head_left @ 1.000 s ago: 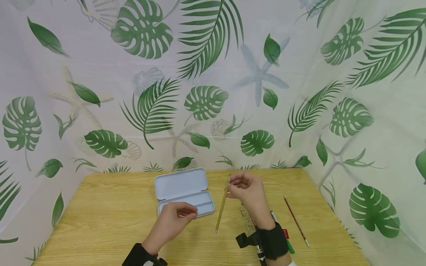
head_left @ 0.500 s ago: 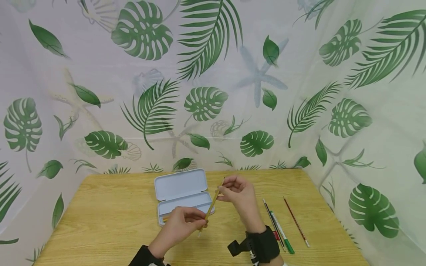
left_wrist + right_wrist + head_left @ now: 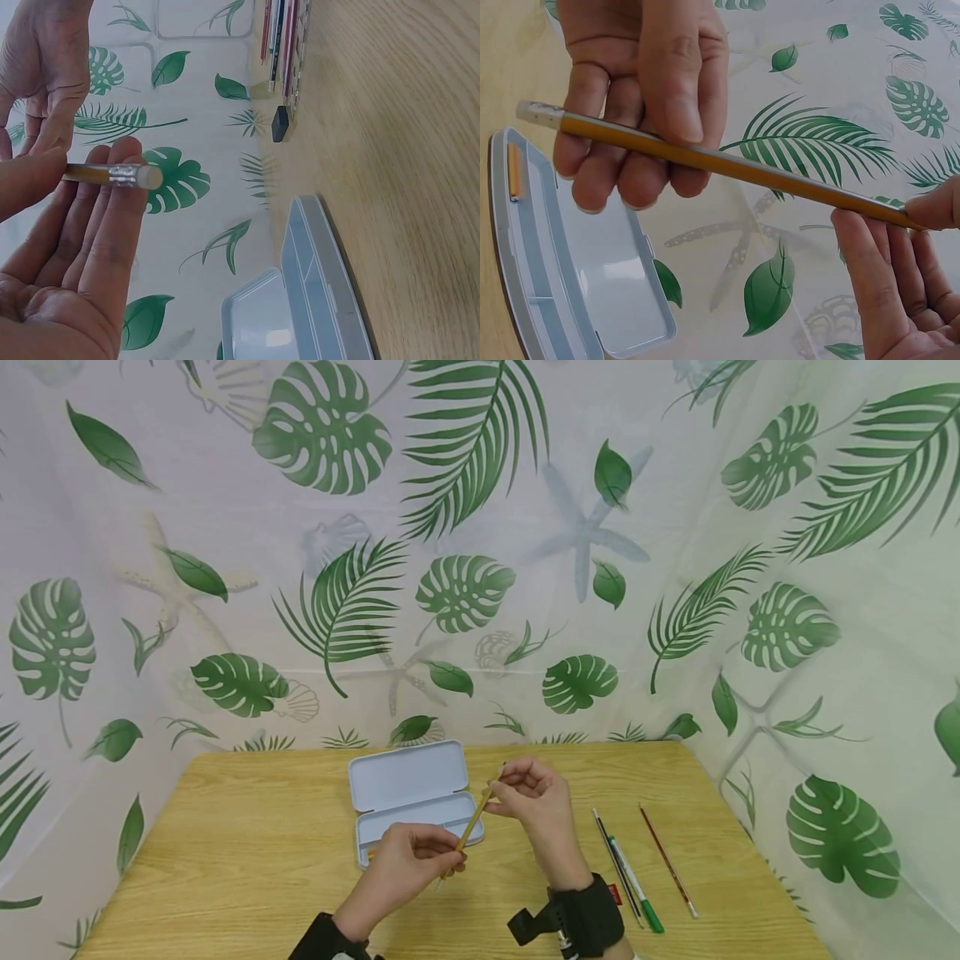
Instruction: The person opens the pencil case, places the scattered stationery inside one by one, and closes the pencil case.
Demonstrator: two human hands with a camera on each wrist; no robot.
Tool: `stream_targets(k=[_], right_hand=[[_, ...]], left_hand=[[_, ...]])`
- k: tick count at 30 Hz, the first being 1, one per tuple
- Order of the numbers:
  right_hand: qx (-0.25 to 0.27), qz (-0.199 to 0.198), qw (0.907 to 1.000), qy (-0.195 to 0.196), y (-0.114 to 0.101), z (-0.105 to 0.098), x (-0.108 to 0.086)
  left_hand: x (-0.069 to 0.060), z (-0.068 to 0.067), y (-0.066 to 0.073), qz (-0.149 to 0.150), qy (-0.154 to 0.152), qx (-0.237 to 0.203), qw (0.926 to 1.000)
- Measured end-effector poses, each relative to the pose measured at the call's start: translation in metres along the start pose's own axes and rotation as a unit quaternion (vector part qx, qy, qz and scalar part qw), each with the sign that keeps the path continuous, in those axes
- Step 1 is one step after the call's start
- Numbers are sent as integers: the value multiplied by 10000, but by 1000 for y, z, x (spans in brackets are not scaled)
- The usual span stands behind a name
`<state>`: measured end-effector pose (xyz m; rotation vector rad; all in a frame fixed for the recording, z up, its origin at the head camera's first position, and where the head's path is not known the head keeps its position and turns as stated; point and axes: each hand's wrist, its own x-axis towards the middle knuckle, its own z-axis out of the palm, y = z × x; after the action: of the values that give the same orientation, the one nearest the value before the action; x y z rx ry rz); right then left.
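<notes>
A yellow pencil point(image 3: 474, 818) with a white eraser point(image 3: 536, 114) is held slantwise above the table between both hands. My left hand point(image 3: 408, 864) pinches it near the eraser end, thumb on one side and fingers behind. At the other end, my right hand point(image 3: 536, 797) pinches the pencil between thumb and fingertips. Below and behind the hands lies a light blue pencil case point(image 3: 408, 777), lid raised. A short orange stick-like item point(image 3: 514, 172) sits in one of its compartments; my left hand partly hides the case's tray in the head view.
Right of my hands lie a dark pencil point(image 3: 613, 860), a green-capped white marker point(image 3: 636, 883) and a dark red pencil point(image 3: 667, 858). A small black block point(image 3: 280, 124) lies near them. Leaf-print cloth point(image 3: 480, 527) encloses the table point(image 3: 225, 843) at back and sides.
My right hand has brought the pencil leftward and down, and my left hand has moved right and taken its eraser end. Over the last half second both hands have stayed almost still.
</notes>
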<state>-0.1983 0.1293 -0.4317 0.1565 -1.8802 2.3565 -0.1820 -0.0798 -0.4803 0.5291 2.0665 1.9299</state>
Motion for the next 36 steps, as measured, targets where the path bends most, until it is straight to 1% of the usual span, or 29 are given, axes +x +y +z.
stream_targets(k=[6, 11, 18, 22, 25, 31, 36], right_hand=[[17, 13, 10000, -8, 1, 2, -1], [86, 90, 9999, -34, 2, 4, -2], [39, 159, 9998, -94, 4, 4, -3], [12, 248, 9996, -102, 4, 4, -2], [-25, 286, 9993, -226, 4, 3, -3], [-275, 339, 9975, -548, 5, -8, -1], [-553, 274, 9958, -670, 1, -21, 1]], left_hand=[[0, 0, -2, 34, 36, -55, 10000], [-1, -1, -3, -13, 40, -76, 10000], [-1, -3, -2, -96, 32, -175, 9998], [-2, -4, -2, -124, 45, -125, 9998], [-2, -5, -2, -151, 59, -24, 9999], [-3, -6, -3, -138, 147, 87, 9998], [-3, -12, -1, -94, 352, 243, 9990]])
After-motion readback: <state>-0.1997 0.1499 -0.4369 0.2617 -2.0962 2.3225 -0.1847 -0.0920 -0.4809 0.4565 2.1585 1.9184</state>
